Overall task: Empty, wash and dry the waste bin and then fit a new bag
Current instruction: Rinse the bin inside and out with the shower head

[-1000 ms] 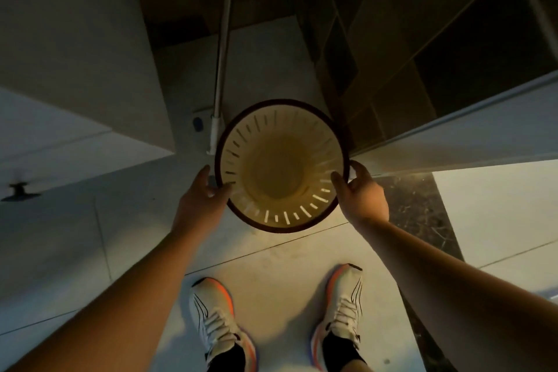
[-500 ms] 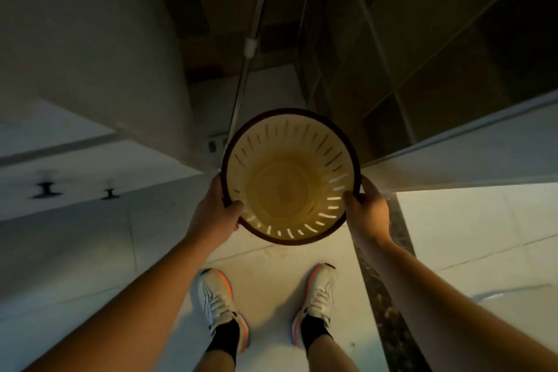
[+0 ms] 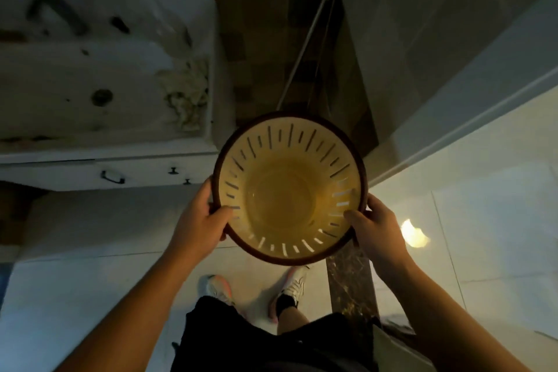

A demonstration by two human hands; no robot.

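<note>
- A round cream-yellow plastic waste bin with slotted walls and a dark brown rim (image 3: 290,160) is held up in the middle of the view, its open mouth facing the camera; no bag or rubbish shows inside it.
- The left hand (image 3: 197,220) grips the rim on the left side, thumb curled over into the mouth.
- The right hand (image 3: 377,225) grips the rim on the right side, thumb tip lying on the inner wall.
- To the far left lies a white stained sink basin (image 3: 60,84) with a dark drain and a pale crumpled cloth (image 3: 185,96) at its right end; white cabinet fronts with small dark handles (image 3: 113,177) run below it.
- Beyond the bin a thin metal pole (image 3: 305,45) leans over dark tiles.
- Near the bottom, two white trainers with orange trim (image 3: 216,285) stand on pale floor tiles (image 3: 75,296), above dark shorts.
</note>
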